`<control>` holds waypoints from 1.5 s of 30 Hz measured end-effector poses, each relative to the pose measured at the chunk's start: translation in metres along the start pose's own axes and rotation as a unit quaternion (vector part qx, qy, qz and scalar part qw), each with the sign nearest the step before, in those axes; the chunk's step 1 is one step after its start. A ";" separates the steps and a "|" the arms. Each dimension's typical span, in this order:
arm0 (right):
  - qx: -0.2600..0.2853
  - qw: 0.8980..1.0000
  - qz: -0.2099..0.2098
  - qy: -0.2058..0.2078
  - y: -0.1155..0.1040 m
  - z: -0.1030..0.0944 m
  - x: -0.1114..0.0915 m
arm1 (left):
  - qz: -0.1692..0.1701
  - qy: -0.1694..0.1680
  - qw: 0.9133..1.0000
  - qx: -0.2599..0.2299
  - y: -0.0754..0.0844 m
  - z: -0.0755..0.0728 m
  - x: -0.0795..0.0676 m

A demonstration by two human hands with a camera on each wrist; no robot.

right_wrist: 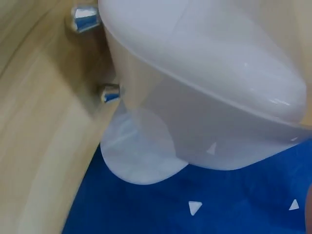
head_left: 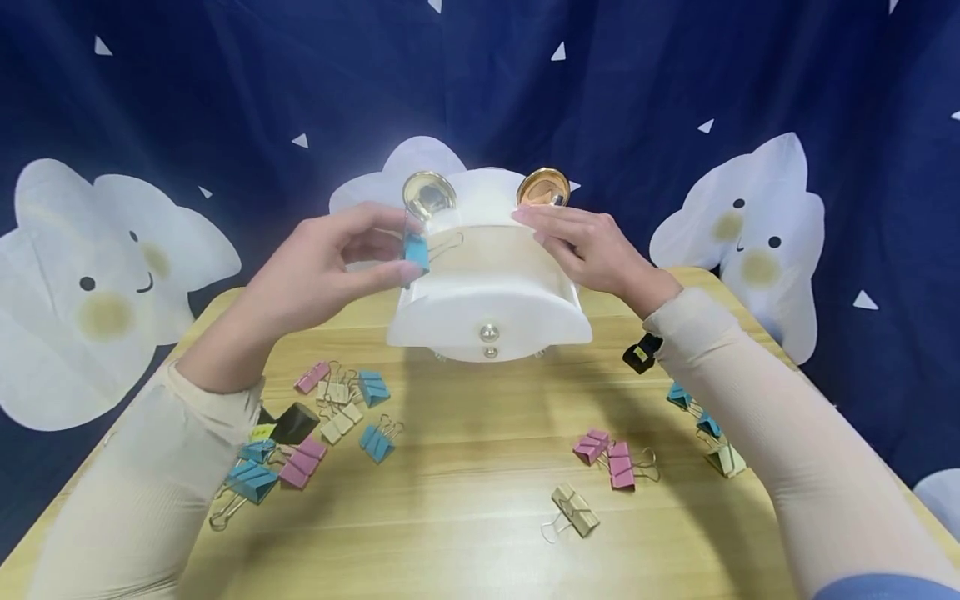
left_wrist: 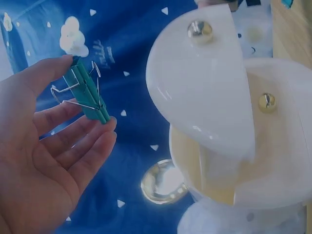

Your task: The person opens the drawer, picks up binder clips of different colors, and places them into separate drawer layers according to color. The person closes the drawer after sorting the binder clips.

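My left hand (head_left: 330, 258) pinches 1 blue binder clip (head_left: 416, 252) just left of the white box (head_left: 487, 190), fingers spread by the clip's length, its long axis bridging thumb and fingertip. The box's pulled-out drawer (head_left: 442, 323) lies right of the clip, wire reaching that way. My right hand (head_left: 588, 246), farther from the clip, is right of the box, fingers nearly straight, no clip showing; I can't tell whether they touch it.
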State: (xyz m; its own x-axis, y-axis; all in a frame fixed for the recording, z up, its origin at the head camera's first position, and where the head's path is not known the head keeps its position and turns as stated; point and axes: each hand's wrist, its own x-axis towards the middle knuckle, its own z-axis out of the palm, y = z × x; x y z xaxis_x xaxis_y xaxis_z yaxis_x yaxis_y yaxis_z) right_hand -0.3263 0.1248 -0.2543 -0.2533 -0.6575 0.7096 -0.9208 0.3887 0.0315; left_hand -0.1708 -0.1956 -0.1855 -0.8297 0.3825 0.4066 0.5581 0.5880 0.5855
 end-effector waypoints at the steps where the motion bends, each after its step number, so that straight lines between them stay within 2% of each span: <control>1: 0.007 1.000 0.010 0.001 0.000 0.001 -0.001 | -0.010 -0.002 1.000 0.001 -0.002 0.000 0.004; 5: 0.006 1.000 0.016 -0.008 0.000 0.000 -0.001 | -0.026 -0.013 1.000 -0.005 -0.012 0.003 0.018; 12: 0.004 1.000 0.007 -0.010 -0.001 -0.001 0.000 | -0.022 -0.037 0.999 -0.020 -0.027 0.012 0.039; 16: 0.018 0.999 0.038 0.000 -0.004 0.003 -0.002 | -0.016 -0.049 0.999 -0.013 -0.035 0.017 0.049; 20: 0.065 0.994 0.080 0.024 -0.006 0.005 -0.003 | -0.016 -0.065 0.998 0.000 -0.039 0.023 0.058; 25: 0.137 0.983 0.110 0.055 -0.013 0.006 0.001 | -0.023 -0.092 0.995 0.019 -0.042 0.028 0.063; 29: 0.166 0.975 0.133 0.060 -0.015 0.007 0.002 | -0.007 -0.121 0.992 0.030 -0.043 0.033 0.067; 37: 0.150 0.979 0.126 0.055 -0.009 0.008 0.001 | 0.028 -0.187 0.980 0.064 -0.044 0.043 0.074; 41: 0.146 0.980 0.125 0.053 -0.009 0.008 0.002 | 0.046 -0.214 0.974 0.062 -0.046 0.048 0.076; 45: 0.145 0.980 0.126 0.053 -0.009 0.008 0.002 | 0.051 -0.227 0.971 0.054 -0.048 0.051 0.076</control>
State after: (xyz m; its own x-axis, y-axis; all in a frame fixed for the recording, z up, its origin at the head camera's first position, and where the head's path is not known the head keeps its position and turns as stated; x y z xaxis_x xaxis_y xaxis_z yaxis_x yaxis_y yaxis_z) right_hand -0.3210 0.1145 -0.2589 -0.4651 -0.4875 0.7390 -0.8826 0.3195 -0.3448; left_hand -0.2613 -0.1580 -0.2183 -0.7045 0.7035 0.0936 0.6538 0.5919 0.4713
